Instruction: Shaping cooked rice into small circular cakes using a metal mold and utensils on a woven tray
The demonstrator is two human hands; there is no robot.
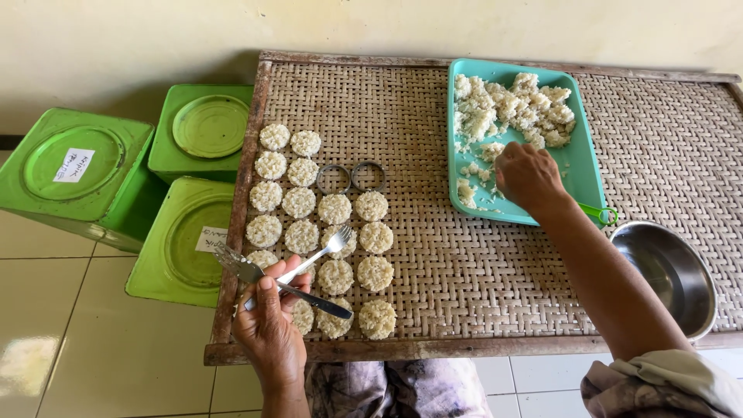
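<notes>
Left hand (271, 329) sits at the near left edge of the woven tray (464, 263), fingers curled round two forks (290, 272), their prongs crossing just above the rice cakes (321, 224), handy for pressing. Those cakes lie in neat rows on the left, spaced apart, with two metal rings (352, 177) just beyond them. Right hand (529, 176) reaches far into the teal tray (582, 166), fingers bunched down in loose rice (511, 108); whether it grips any, I cannot tell
</notes>
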